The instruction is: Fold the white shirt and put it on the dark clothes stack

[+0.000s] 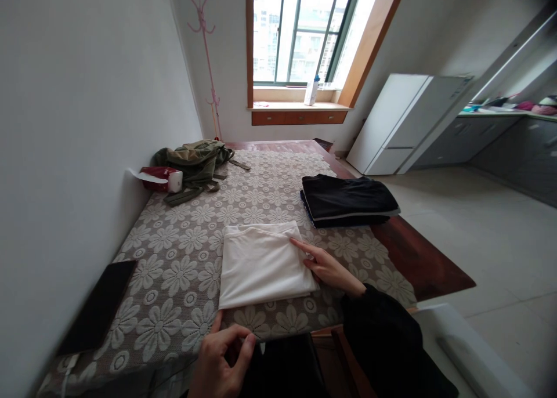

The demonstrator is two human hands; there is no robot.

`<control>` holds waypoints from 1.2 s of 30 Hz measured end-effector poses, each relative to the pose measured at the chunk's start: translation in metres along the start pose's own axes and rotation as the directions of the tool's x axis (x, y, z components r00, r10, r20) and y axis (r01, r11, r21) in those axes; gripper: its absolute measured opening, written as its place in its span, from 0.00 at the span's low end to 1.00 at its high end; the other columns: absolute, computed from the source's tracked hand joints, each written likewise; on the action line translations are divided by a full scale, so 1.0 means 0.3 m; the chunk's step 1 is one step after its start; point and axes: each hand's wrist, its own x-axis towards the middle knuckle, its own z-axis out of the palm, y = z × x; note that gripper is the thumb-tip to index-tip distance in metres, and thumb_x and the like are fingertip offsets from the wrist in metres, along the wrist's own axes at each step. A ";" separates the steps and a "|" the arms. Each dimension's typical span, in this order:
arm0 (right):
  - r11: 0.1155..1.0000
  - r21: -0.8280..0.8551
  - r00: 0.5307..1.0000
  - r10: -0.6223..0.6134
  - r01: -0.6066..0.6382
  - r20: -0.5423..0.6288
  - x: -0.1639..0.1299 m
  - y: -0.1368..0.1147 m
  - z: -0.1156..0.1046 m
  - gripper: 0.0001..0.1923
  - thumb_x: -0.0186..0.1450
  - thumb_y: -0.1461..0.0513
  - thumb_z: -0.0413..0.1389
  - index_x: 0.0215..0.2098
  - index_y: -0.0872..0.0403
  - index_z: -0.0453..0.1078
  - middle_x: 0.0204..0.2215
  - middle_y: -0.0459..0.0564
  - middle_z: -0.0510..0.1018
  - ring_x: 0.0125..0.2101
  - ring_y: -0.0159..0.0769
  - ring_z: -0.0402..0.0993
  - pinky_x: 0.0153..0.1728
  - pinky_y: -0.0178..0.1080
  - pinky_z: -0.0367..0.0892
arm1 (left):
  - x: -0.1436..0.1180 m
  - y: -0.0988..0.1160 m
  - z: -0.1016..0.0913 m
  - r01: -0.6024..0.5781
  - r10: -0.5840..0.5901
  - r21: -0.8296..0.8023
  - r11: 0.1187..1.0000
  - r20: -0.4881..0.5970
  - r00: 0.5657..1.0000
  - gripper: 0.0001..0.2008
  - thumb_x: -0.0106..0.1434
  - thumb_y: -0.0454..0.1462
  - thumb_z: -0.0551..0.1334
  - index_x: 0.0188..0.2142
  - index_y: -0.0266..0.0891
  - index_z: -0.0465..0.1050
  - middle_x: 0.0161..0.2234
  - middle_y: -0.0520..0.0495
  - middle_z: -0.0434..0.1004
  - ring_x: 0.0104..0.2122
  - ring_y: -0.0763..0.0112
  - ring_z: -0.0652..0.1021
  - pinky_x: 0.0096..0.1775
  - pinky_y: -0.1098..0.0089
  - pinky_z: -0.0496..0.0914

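So the folded white garment point(263, 263) was lying flat on the surface point(183, 259), pretty much dead centre near the front edge, sitting on that floral lace cloth. It was folded into a neat rectangle, long axis running away from the person toward the window point(300, 32), with the thicker folded edge at the far end and the near edge just a bit skewed to the right. The right hand point(327, 266) rested against its right side, fingers held together and stretched out flat, index fingertip touching the cloth near the far right corner, probably pinning or smoothing that edge so the fold stayed put. It wasn't gripping anything, just pressing lightly. The left hand point(224, 357) was down at the near edge, just short of the garment's front left corner, thumb and fingers curled in toward each other in a loose pinch; I honestly couldn't tell if anything was between them. A stack of dark folded clothes point(348, 199) sat further back on the right, well apart from the white one, looked like the done pile. An olive jacket point(195, 163) lay crumpled at the far left by a red tissue pack point(161, 179), and a dark phone point(99, 306) lay near the left edge.
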 end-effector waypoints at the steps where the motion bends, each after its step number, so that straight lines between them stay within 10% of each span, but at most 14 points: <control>1: 1.000 -0.006 1.000 -0.011 0.011 -0.012 0.001 -0.002 0.001 0.35 0.62 0.66 0.52 0.68 0.49 0.65 0.62 0.53 0.75 0.50 0.45 0.78 0.52 0.46 0.73 | -0.001 0.000 0.003 -0.006 0.006 -0.013 1.000 -0.007 1.000 0.16 0.70 0.45 0.57 0.29 0.45 0.76 0.17 0.59 0.72 0.18 0.76 0.72 0.56 0.63 0.75; 4: 1.000 -0.011 0.999 -0.025 0.024 -0.043 0.002 -0.009 0.003 0.35 0.61 0.67 0.52 0.67 0.50 0.66 0.64 0.53 0.72 0.55 0.47 0.75 0.56 0.47 0.71 | -0.006 -0.004 0.017 -0.019 0.017 -0.041 0.999 -0.037 0.999 0.17 0.71 0.46 0.57 0.28 0.45 0.75 0.17 0.59 0.72 0.17 0.76 0.72 0.53 0.64 0.77; 10: 0.986 0.083 0.990 0.142 -0.144 0.026 -0.007 -0.025 -0.003 0.39 0.61 0.65 0.50 0.71 0.51 0.60 0.50 0.54 0.82 0.18 0.25 0.68 0.20 0.32 0.67 | -0.014 -0.017 0.048 -0.015 0.015 -0.060 0.998 -0.003 1.000 0.14 0.70 0.45 0.58 0.30 0.45 0.76 0.22 0.55 0.78 0.22 0.74 0.78 0.52 0.65 0.78; 15: 0.985 0.099 0.990 0.140 -0.142 0.031 -0.006 -0.030 -0.004 0.39 0.61 0.66 0.50 0.71 0.53 0.59 0.42 0.52 0.83 0.17 0.24 0.64 0.19 0.30 0.63 | -0.012 -0.009 0.047 -0.031 0.031 -0.016 0.999 0.032 0.999 0.15 0.71 0.45 0.57 0.30 0.46 0.76 0.22 0.55 0.78 0.22 0.73 0.79 0.53 0.64 0.77; 24: 1.000 -0.009 0.981 0.001 -0.003 -0.192 -0.004 0.015 0.019 0.33 0.62 0.65 0.52 0.66 0.51 0.68 0.61 0.51 0.76 0.57 0.48 0.73 0.56 0.48 0.72 | -0.005 0.009 -0.006 -0.071 0.072 0.084 0.994 -0.016 0.997 0.14 0.71 0.41 0.57 0.29 0.45 0.76 0.22 0.58 0.78 0.22 0.75 0.78 0.52 0.68 0.77; 29: 0.987 -0.161 0.900 -0.061 -0.010 -0.432 -0.026 -0.052 0.045 0.29 0.67 0.63 0.51 0.66 0.50 0.68 0.65 0.54 0.71 0.57 0.47 0.74 0.52 0.47 0.74 | 0.049 0.007 -0.100 -0.017 0.027 0.131 0.991 -0.080 0.996 0.16 0.71 0.44 0.58 0.29 0.45 0.78 0.22 0.56 0.80 0.22 0.73 0.79 0.29 0.75 0.74; 36: 0.813 -0.503 0.929 -0.367 0.294 -0.050 0.075 -0.229 0.132 0.26 0.73 0.61 0.48 0.69 0.49 0.64 0.66 0.51 0.70 0.65 0.45 0.64 0.67 0.51 0.61 | 0.275 0.059 -0.209 -0.189 0.139 0.380 0.906 0.156 0.978 0.17 0.72 0.42 0.54 0.54 0.44 0.75 0.53 0.46 0.82 0.53 0.62 0.80 0.56 0.61 0.73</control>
